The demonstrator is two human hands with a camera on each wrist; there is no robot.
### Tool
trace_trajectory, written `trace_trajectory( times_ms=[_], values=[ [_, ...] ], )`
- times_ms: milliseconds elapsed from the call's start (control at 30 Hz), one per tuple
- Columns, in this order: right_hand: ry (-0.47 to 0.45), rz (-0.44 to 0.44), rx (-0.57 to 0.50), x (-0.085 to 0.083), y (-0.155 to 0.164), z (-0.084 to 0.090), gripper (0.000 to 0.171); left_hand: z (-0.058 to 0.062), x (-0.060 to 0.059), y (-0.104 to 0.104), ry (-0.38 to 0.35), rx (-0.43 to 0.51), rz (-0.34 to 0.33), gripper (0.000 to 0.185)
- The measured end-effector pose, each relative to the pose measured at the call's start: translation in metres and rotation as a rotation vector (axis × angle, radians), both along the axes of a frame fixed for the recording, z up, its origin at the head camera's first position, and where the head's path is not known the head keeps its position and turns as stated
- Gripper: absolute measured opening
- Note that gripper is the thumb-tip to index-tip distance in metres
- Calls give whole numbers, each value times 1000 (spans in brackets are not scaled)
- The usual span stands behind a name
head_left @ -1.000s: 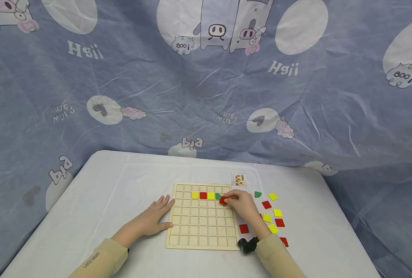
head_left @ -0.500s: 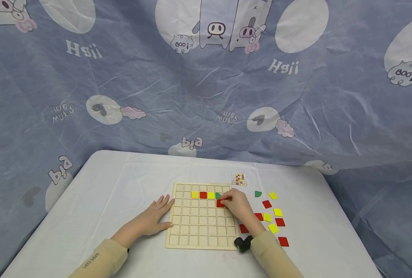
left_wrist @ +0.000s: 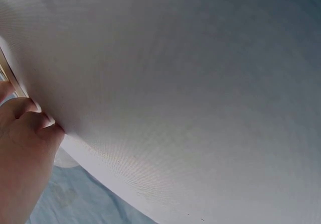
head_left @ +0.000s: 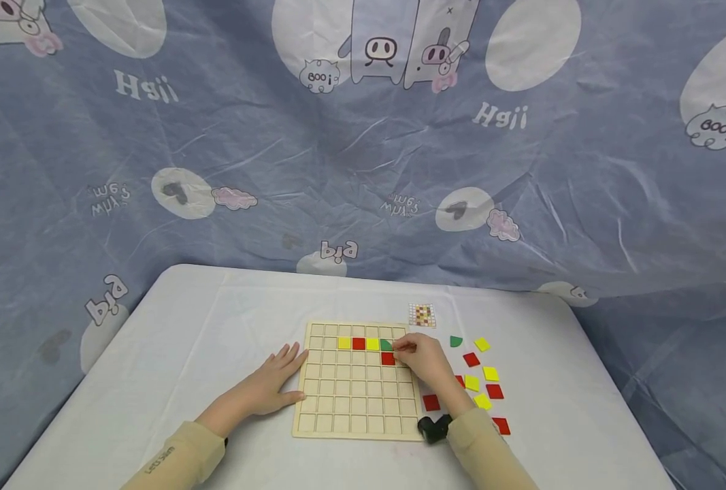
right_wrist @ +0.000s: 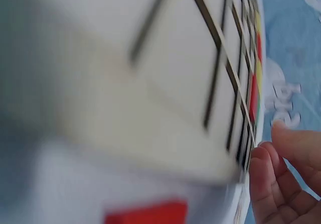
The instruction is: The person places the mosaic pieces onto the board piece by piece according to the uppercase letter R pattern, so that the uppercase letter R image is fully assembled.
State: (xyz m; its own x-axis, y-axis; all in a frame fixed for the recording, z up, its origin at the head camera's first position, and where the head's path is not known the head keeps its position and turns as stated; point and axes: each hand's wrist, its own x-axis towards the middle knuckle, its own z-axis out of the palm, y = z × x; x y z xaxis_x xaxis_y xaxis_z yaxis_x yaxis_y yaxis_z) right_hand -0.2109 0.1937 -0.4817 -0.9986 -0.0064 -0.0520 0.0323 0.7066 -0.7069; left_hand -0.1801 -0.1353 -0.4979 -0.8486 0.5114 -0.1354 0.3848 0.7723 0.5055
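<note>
A wooden grid board lies on the white table. Its second row holds a yellow tile, a red tile, another yellow one and a green piece. A red tile lies in a cell just below the green piece. My right hand hovers with its fingertips beside this red tile and holds nothing; its relaxed fingers show in the right wrist view beside the board. My left hand lies flat against the board's left edge.
Loose red, yellow and green tiles lie scattered on the table right of the board. A small pattern card sits beyond the board's far right corner. A blue printed cloth hangs behind the table.
My right hand brought the red tile down into a cell below the green piece and let it go. The left hand has stayed put.
</note>
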Motion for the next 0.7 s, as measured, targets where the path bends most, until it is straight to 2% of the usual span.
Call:
trace_trajectory(
  times_ms=[167,367,567,700],
  values=[
    [20,-91,-19,-7,31,4,14,0,1,1,-6,-3,1,81],
    [26,-210,22,-12,67,8,19,0,1,0,0,1,6,81],
    [-43,-298,32,-14,87,6,26,0,1,1,-4,1,12,81],
    [-79,-298,60,-14,93,2,29,-1,1,1,-4,-3,12,81]
  ],
)
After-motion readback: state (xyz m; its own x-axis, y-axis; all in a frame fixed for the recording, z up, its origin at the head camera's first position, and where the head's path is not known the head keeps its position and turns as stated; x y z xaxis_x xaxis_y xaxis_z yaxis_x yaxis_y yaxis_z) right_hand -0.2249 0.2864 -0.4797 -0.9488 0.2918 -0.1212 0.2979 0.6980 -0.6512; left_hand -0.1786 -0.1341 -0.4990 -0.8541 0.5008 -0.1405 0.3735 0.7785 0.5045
